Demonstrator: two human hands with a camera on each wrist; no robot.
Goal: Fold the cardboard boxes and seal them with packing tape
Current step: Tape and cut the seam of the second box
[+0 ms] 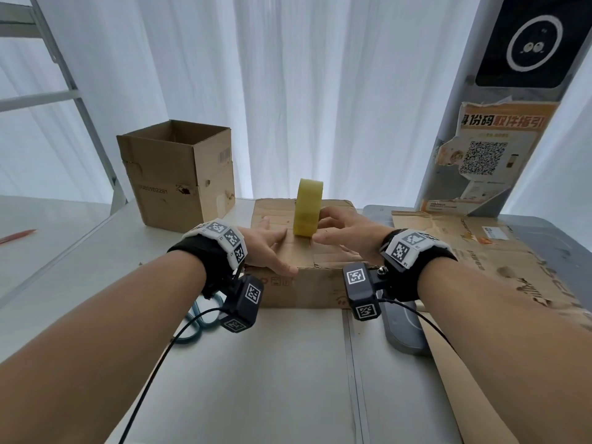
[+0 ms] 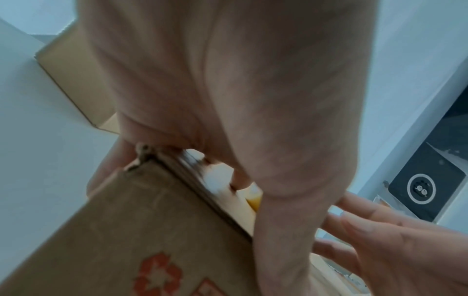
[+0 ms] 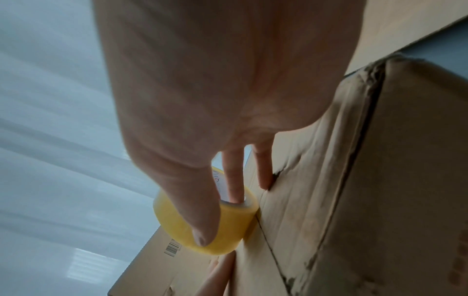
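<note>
Taping the centre seam of a closed box. A low cardboard box [image 1: 307, 248] lies on the bench [image 1: 272, 363] directly ahead of the person, its top flaps folded shut so that they meet along a seam running away from the viewer. The roll of yellow packing tape [image 1: 308, 208] stands on edge on that seam, near the middle of the top, its rolling direction in line with the seam. The right hand [image 1: 346, 230] holds the roll from the right side: in the right-wrist view the thumb lies across the outer yellow face and a finger reaches into the core, while another fingertip rests on the cardboard. The left hand [image 1: 269, 248] lies spread and flat on the left flap, thumb near the front edge, just beside the roll but apart from it; it appears to be pinning the flaps down. The right hand is therefore the nearer one to the tape, and the coming pull would probably follow the seam, front to back or the reverse. Whether a strip already adheres to the cardboard cannot be told. The box is worn, with frayed corners, creases and a red recycling mark on its front wall. A taller open box [image 1: 177, 174] stands behind to the left, and flattened cardboard [image 1: 499, 251] lies to the right.
</note>
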